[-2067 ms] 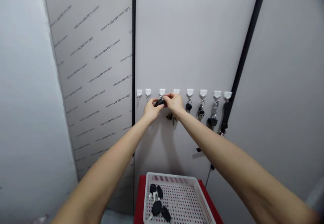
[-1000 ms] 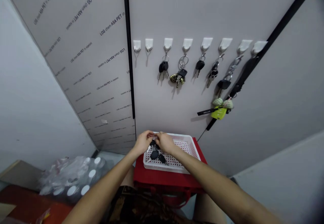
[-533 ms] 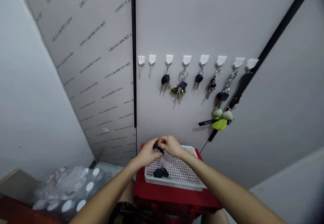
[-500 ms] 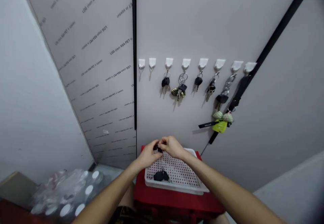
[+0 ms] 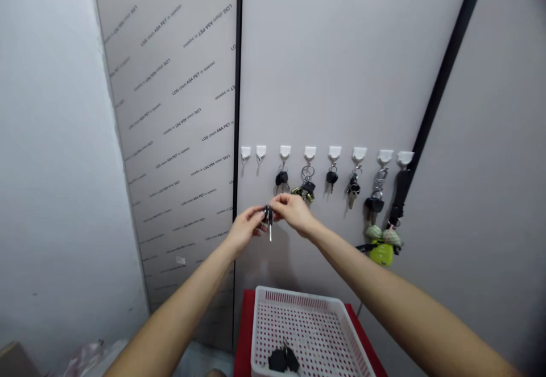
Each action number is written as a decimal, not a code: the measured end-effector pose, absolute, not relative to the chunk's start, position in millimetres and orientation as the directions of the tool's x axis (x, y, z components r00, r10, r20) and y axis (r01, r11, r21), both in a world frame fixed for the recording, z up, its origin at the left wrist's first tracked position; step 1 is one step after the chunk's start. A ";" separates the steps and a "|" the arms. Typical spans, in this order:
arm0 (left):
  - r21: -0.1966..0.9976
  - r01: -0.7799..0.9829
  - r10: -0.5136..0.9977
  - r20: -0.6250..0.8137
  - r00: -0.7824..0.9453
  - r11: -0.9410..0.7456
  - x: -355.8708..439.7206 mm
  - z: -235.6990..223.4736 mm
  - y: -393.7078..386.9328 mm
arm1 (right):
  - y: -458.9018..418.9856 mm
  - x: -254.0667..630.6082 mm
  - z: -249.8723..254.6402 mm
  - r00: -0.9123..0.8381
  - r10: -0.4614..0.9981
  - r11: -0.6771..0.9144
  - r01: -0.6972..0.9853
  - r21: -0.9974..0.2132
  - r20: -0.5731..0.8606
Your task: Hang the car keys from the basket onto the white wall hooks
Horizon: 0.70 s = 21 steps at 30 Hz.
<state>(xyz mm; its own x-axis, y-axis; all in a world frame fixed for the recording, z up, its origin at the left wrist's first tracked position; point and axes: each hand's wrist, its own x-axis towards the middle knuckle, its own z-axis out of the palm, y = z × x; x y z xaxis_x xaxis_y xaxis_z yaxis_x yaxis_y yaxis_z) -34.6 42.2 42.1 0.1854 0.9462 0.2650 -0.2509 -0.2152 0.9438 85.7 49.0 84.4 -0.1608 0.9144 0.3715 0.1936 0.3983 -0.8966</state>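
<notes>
A bunch of keys [image 5: 270, 223] with black heads hangs in front of the wall, held up between my two hands, one metal blade pointing down. My right hand [image 5: 294, 212] pinches it at the top, where the ring would be; the ring itself is hidden. From the left, my left hand [image 5: 246, 228] has its fingers closed against the black heads. Just above my hands, a white hook [image 5: 261, 152] and another white hook [image 5: 245, 153] carry nothing. Black-headed keys [image 5: 281, 178] hang from the hook to their right, close above my right hand.
Further right, more hooks hold keys, among them a set with a yellow-green tag [image 5: 381, 253]. Below, a white perforated basket [image 5: 358, 331] stands on a red stool [image 5: 244, 331] with black-headed keys [image 5: 284, 359] inside. Plastic wrapping [image 5: 91, 360] lies at lower left.
Both hands have risen with the keys from over the basket to just below the hooks. The camera view has tilted up. Other black-headed keys stay in the basket.
</notes>
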 end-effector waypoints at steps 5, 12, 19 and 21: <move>0.885 -0.275 0.915 0.402 0.043 -0.376 -33.0 98.3 62.6 | 69.5 67.4 138.4 -0.036 0.826 0.557 0.215 -0.802 0.563; 0.908 -0.181 0.924 0.358 -0.131 -0.378 -35.2 138.6 86.0 | 96.4 52.2 175.8 0.047 0.768 0.563 0.427 -0.707 0.639; 0.948 -0.146 0.958 0.272 -0.090 -0.283 -37.7 119.3 89.3 | 106.7 52.4 160.6 -0.003 0.805 0.443 0.667 -0.599 0.593; 0.956 -0.147 0.966 0.247 -0.071 -0.255 -39.3 107.4 84.9 | 97.0 56.9 153.5 -0.045 0.746 0.501 0.696 -0.514 0.665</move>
